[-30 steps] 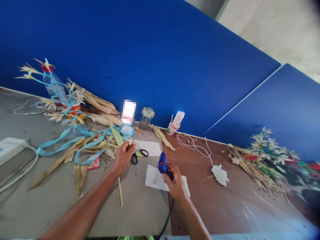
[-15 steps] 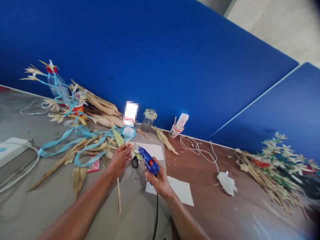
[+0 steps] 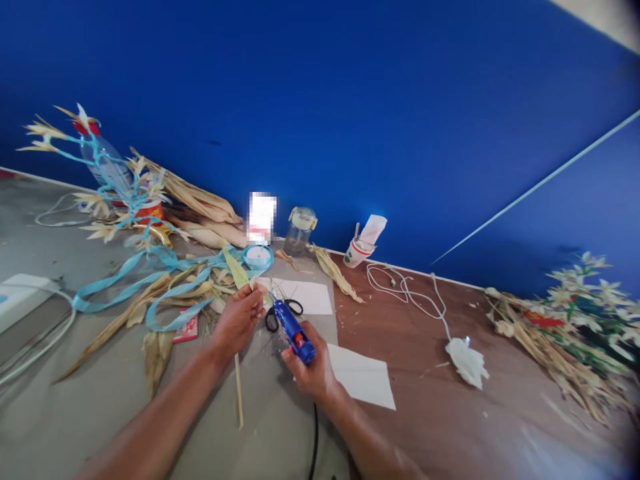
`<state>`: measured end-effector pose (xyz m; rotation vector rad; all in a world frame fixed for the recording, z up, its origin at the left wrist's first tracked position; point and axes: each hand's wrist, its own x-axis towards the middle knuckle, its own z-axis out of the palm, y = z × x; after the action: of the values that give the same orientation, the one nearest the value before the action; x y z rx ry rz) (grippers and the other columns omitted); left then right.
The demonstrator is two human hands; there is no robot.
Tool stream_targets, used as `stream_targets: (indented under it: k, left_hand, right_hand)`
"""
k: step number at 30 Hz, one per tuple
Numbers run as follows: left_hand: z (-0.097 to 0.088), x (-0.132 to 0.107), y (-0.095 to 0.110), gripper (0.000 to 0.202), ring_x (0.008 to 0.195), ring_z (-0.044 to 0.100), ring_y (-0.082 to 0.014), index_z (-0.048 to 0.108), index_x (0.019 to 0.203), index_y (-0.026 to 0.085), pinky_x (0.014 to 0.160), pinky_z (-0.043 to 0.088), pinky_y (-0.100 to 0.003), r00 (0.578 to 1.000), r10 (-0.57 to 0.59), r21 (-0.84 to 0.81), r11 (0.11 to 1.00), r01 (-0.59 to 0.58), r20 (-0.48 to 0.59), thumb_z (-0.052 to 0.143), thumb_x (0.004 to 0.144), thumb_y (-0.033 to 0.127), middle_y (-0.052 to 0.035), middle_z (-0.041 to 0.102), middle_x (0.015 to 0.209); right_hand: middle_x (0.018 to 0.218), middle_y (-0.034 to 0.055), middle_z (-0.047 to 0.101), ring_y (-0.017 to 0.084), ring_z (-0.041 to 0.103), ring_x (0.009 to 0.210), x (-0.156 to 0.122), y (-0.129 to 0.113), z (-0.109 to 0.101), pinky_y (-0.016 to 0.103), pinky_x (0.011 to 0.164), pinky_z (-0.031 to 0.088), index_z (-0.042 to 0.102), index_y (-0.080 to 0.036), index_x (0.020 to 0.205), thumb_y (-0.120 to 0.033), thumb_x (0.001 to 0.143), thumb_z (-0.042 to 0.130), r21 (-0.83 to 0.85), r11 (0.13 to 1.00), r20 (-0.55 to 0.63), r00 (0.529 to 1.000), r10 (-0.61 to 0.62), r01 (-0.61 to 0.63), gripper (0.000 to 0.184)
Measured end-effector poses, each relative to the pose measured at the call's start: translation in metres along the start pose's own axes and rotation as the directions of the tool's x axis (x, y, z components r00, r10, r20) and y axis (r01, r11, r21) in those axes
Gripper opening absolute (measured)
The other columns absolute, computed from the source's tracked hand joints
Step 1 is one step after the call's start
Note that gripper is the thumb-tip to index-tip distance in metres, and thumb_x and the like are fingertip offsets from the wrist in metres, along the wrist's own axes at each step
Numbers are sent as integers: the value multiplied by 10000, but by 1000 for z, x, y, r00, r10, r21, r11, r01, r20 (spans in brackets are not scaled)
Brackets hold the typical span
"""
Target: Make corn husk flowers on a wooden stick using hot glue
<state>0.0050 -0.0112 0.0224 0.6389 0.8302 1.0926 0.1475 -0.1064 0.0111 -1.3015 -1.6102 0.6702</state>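
Note:
My left hand (image 3: 240,319) is closed, fingertips pinched on a pale-green corn husk (image 3: 235,268) that sticks up past the knuckles; its gripped end is hidden by the fingers. In my right hand (image 3: 314,368) is a blue hot glue gun (image 3: 289,325), my fingers wrapped round its grip. Its nozzle points up and left, close to the left fingertips. Scissors with black handles (image 3: 271,321) lie on the table just beyond the gun, partly covered by it. A black cord (image 3: 315,433) runs down from the gun toward me.
Blue ribbon (image 3: 115,293) and dry husks (image 3: 155,360) spread across the left. Behind stand a lidded jar (image 3: 300,230), a paper cup (image 3: 357,252) and a ribbon roll (image 3: 258,257). White paper (image 3: 363,377) lies right of my hand. A white cable (image 3: 407,290) and husk flowers (image 3: 595,293) are farther right.
The glue gun has tipped and shifted slightly left and down, showing more of the scissors' handles. My left hand keeps its pinch in nearly the same place. The view has turned slightly.

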Motion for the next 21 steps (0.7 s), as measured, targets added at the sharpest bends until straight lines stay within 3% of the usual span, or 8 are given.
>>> stream_targets:
  k: [21]
  left_hand:
    - [2, -3, 3, 218, 424, 309, -26, 508, 658, 158, 449, 305, -152, 1000, 1, -46, 999, 0, 27, 710, 621, 231, 90, 350, 488]
  right_hand:
    - [673, 16, 506, 134, 469, 610, 2, 0, 3, 236, 528, 387, 495, -176, 769, -390, 775, 520, -48, 999, -18, 1000, -8, 7, 215]
